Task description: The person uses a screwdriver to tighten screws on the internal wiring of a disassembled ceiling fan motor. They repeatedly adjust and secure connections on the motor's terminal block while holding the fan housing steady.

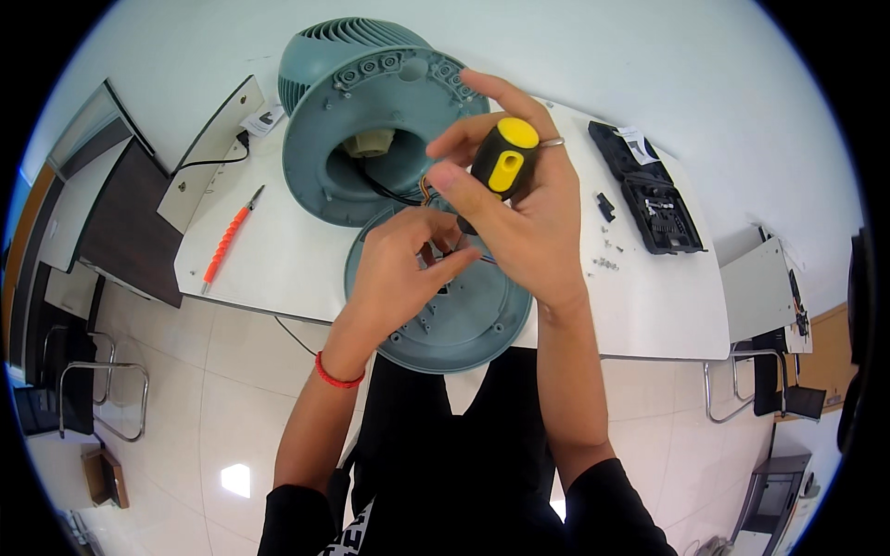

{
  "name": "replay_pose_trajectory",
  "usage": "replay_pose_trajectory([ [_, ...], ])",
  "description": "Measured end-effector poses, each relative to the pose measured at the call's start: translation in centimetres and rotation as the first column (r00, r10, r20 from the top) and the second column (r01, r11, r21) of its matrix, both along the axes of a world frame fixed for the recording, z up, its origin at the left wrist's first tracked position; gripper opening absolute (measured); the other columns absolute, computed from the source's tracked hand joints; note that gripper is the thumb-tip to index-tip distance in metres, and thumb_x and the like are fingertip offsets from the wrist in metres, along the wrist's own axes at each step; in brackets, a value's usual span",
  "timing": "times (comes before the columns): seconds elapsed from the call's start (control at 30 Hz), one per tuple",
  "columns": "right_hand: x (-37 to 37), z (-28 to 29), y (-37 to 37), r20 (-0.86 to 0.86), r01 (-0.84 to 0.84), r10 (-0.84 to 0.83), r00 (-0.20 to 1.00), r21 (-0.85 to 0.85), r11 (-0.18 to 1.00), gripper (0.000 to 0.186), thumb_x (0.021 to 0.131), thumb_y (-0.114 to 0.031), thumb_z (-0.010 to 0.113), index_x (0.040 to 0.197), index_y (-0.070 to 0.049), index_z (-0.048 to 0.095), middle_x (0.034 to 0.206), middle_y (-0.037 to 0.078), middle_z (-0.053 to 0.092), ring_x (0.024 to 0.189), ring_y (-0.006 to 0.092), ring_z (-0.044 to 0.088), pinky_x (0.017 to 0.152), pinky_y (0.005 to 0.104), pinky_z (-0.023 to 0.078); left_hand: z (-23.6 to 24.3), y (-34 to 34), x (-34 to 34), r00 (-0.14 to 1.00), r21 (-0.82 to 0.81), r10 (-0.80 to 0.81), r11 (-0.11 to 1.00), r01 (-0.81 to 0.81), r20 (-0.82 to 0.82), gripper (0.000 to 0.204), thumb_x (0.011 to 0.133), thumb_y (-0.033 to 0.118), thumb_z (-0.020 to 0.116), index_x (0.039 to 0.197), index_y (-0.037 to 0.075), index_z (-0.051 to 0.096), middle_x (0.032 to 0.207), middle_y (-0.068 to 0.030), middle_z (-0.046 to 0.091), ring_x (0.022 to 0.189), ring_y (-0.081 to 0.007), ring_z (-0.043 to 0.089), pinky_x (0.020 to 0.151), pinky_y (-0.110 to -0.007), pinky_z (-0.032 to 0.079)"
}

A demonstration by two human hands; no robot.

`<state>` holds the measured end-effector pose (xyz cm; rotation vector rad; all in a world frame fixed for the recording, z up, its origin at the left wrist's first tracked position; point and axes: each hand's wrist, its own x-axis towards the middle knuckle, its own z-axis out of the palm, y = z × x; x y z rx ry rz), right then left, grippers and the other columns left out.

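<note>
My right hand (542, 218) holds a black-and-yellow screwdriver (506, 157) against the palm, its handle end up and some fingers stretched out. The screwdriver's tip is hidden behind the hands. Just left of it, my left hand (400, 264) is pinched over a round grey-green base plate (445, 347); what its fingertips hold is hidden. Screw posts stand on the plate, which juts over the table's front edge. Behind it leans a grey-green fan-like housing (320, 157) on its side, with a round opening and a vented body. Thin coloured wires and a black cable (382, 188) run from the opening toward the plate.
On the white table (287, 269), an orange-handled screwdriver (228, 243) lies at left, near a black plug cord (218, 163). Loose screws (607, 265) and a small black part (605, 206) lie at right, beside an open black tool case (654, 199). Chairs (102, 380) stand beyond.
</note>
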<state>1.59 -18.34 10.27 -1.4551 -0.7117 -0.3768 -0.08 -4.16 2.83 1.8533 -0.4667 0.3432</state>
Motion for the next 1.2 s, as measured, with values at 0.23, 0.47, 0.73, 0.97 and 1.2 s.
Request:
replay_pose_trajectory([
  [0.23, 0.2, -0.1, 0.0, 0.033, 0.02, -0.018, 0.999, -0.069, 0.997, 0.065, 0.088, -0.005, 0.078, 0.146, -0.004, 0.049, 0.097, 0.007, 0.07, 0.086, 0.0117, 0.066, 0.08, 0.0241, 0.054, 0.0, 1.1, 0.1, 0.999, 0.034, -0.033, 0.999, 0.033, -0.003, 0.02, 0.078, 0.008, 0.085, 0.085, -0.003, 0.071, 0.073, -0.0091, 0.068, 0.06, -0.0153, 0.062, 0.057, -0.028, 0.048],
  [0.47, 0.4, -0.3, 0.7, 0.064, -0.023, 0.022, 0.998, 0.01, 1.0, 0.064, 0.09, -0.006, 0.076, 0.147, -0.005, 0.046, 0.098, 0.008, 0.067, 0.086, 0.0123, 0.064, 0.081, 0.0256, 0.053, 0.4, 0.0, -0.1, 0.995, -0.021, 0.066, 0.997, -0.068, -0.08, 0.02, 0.079, 0.006, 0.084, 0.087, -0.005, 0.07, 0.075, -0.0087, 0.071, 0.062, -0.0138, 0.065, 0.06, -0.026, 0.051],
  [0.73, 0.9, -0.5, 0.4, 0.03, -0.072, 0.071, 0.997, 0.024, 0.997, 0.063, 0.091, -0.005, 0.075, 0.147, -0.004, 0.046, 0.101, 0.011, 0.067, 0.089, 0.0127, 0.064, 0.08, 0.026, 0.055, 0.3, 1.4, 0.2, 0.992, -0.055, -0.102, 0.994, 0.098, -0.075, 0.02, 0.081, 0.007, 0.084, 0.089, -0.004, 0.07, 0.078, -0.0095, 0.071, 0.066, -0.0123, 0.066, 0.063, -0.027, 0.053],
  [0.97, 0.9, -0.7, 0.7, 0.099, -0.036, 0.035, 0.994, 0.007, 0.999, 0.061, 0.092, -0.006, 0.074, 0.147, -0.005, 0.047, 0.103, 0.009, 0.066, 0.09, 0.012, 0.063, 0.08, 0.0248, 0.054, 0.4, 0.5, 0.2, 0.99, -0.028, 0.027, 0.999, -0.032, -0.142, 0.024, 0.081, 0.008, 0.084, 0.086, -0.003, 0.064, 0.078, -0.0076, 0.069, 0.065, -0.0125, 0.064, 0.063, -0.027, 0.052],
  [1.2, 0.6, -0.6, 0.5, 0.052, -0.051, 0.05, 0.997, 0.019, 0.999, 0.059, 0.093, -0.005, 0.072, 0.147, -0.005, 0.048, 0.104, 0.008, 0.065, 0.091, 0.0119, 0.062, 0.084, 0.0258, 0.053, 0.0, 1.7, 0.4, 0.992, -0.02, -0.122, 0.992, 0.122, 0.02, 0.021, 0.081, 0.007, 0.082, 0.088, -0.002, 0.065, 0.083, -0.0075, 0.067, 0.068, -0.016, 0.064, 0.064, -0.028, 0.051],
])
